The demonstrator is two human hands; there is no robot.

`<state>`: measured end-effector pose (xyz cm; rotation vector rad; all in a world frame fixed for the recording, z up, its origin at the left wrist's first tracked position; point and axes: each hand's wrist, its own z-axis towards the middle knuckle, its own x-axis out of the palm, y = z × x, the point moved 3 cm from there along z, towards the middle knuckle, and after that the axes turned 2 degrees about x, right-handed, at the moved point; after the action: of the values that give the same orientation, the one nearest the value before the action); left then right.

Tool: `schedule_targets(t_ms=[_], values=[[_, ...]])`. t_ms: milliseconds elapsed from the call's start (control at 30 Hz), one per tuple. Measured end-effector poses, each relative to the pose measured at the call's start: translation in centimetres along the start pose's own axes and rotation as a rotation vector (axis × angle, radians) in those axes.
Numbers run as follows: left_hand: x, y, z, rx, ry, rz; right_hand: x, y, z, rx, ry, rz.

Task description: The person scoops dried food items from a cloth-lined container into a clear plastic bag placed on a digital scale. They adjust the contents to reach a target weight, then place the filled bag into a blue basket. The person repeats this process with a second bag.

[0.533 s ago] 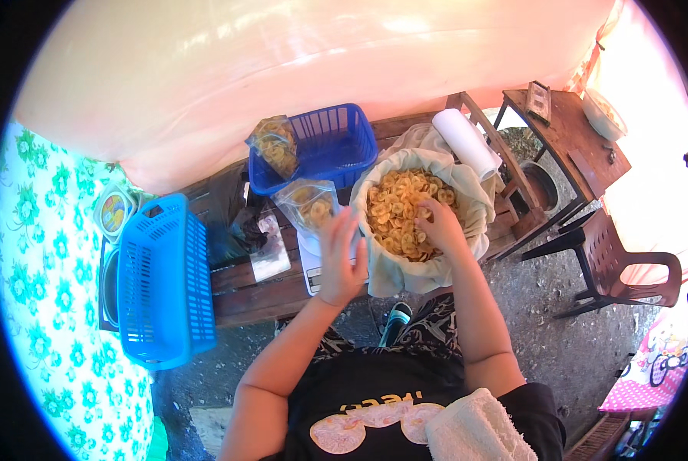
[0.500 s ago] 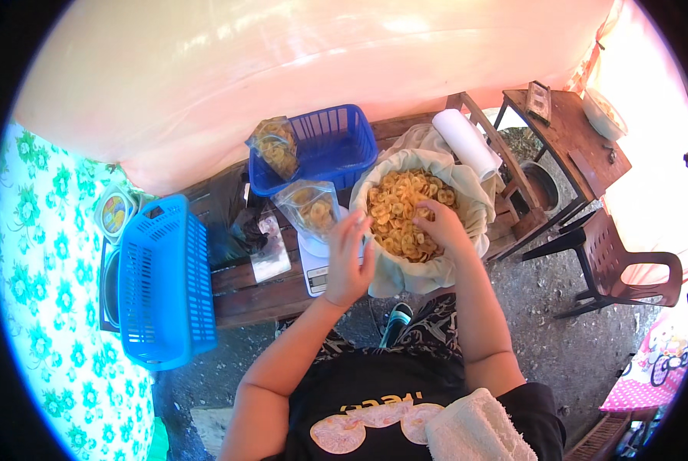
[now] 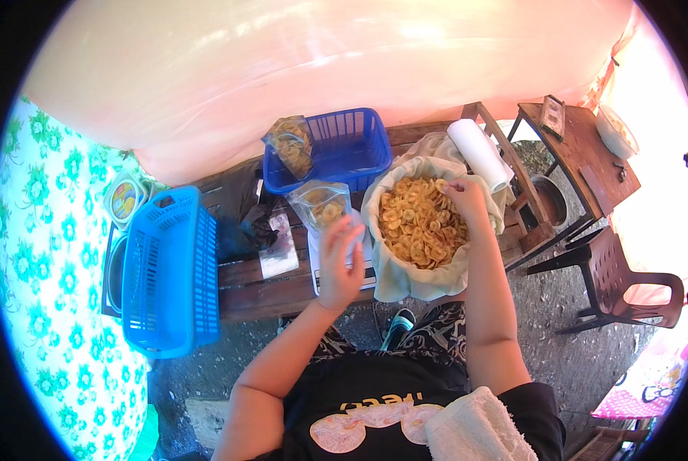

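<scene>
A cloth-lined container (image 3: pixel 397 284) full of yellow-brown banana chips (image 3: pixel 421 223) stands in front of me. At the far right part of the chips, my right hand (image 3: pixel 469 201) has thumb and fingers pinched together on what looks like a single chip. My left hand (image 3: pixel 340 265) is raised over a white kitchen scale (image 3: pixel 324 283), its fingers apart and nothing in them. Just beyond those fingertips, a clear zip bag (image 3: pixel 318 203) partly filled with chips stands upright on the scale, its lower part hidden by my hand.
A dark blue basket (image 3: pixel 351 142) holds another filled bag (image 3: pixel 291 146). At left is a light blue basket (image 3: pixel 163 276). A white roll (image 3: pixel 478 154) lies behind the container. Rightward stand a brown plastic chair (image 3: pixel 613 273) and a small wooden table (image 3: pixel 578 150) with a bowl (image 3: pixel 616 132).
My right hand has moved from the middle of the chips to their far right edge, its fingers now pinched. The left hand stays near the bag. The whole view has shifted slightly.
</scene>
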<state>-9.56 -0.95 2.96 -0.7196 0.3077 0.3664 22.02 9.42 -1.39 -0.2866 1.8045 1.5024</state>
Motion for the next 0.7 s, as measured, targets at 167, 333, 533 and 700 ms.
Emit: schedule_targets(t_ms=[167, 333, 533, 700], values=[[-3.7, 3.0, 1.2, -0.198, -0.316, -0.001, 1.3, 9.9, -4.9, -0.228, 0.244, 0.349], [-6.1, 5.7, 1.7, -0.312, -0.43, 0.001, 4.5, 20.0, -9.8, -0.702, 0.127, 0.195], [-5.9, 7.6, 0.2, -0.441, -0.351, -0.049, 7.0, 21.1, -10.2, -0.751, 0.092, 0.098], [-6.0, 9.2, -1.0, -0.566, -0.373, -0.184, 2.4, 12.4, -6.3, -0.412, 0.056, -0.062]])
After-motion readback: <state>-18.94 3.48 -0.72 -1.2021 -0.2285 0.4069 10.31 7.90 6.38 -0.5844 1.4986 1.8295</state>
